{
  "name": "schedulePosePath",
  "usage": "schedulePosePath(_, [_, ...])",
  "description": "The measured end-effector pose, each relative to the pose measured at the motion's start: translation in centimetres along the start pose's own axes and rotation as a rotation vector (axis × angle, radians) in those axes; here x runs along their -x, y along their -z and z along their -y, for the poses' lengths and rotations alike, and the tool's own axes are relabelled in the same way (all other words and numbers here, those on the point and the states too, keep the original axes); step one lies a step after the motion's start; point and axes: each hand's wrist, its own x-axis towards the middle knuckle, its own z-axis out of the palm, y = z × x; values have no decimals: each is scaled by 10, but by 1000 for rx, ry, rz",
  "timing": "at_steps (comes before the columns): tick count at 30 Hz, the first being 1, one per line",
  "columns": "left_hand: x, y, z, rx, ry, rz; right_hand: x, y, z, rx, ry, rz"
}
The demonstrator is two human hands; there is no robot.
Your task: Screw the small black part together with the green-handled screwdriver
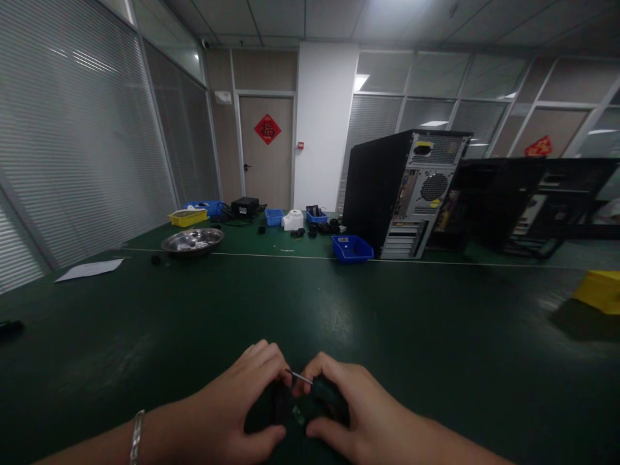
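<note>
Two hands, left hand [242, 403] and right hand [351, 413], both curled tight round a small black part [290, 408] on the dark green mat [387, 323], thin metal pin [299, 376] barely poking out, looks mid-job.

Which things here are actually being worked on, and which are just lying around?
In hand: left hand, right hand, small dark part, thin metal pin.
Lying about: steel bowl, blue bin, computer tower, paper sheet, yellow bin.

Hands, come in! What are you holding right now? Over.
Left hand and right hand both closed on a small dark part. Thin metal tool between the fingertips. Green table bare just ahead.
</note>
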Motion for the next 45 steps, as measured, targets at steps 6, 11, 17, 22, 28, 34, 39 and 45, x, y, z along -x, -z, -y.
schedulePosePath(6, [-2,2,-1,71,-1,-12,0,-1,-1,63,3,7])
schedulePosePath(11, [-3,2,1,135,-3,-18,-2,-1,-4,75,5,20])
schedulePosePath(17, [-7,-1,8,168,-13,-29,-2,3,3,107,9,26])
schedulePosePath(22, [-6,-2,10,185,-10,-22,-2,2,0,138,8,20])
schedulePosePath(28, [-5,-1,6,171,-13,-19,-3,0,-4,150,46,31])
schedulePosePath(34, [-6,1,4,145,-18,-14,1,2,0,186,57,44])
schedulePosePath(39, [-5,-2,10,164,-50,-45,1,3,5,209,4,46])
schedulePosePath(45, [-9,-12,26,282,-87,-164,-1,1,3,177,30,54])
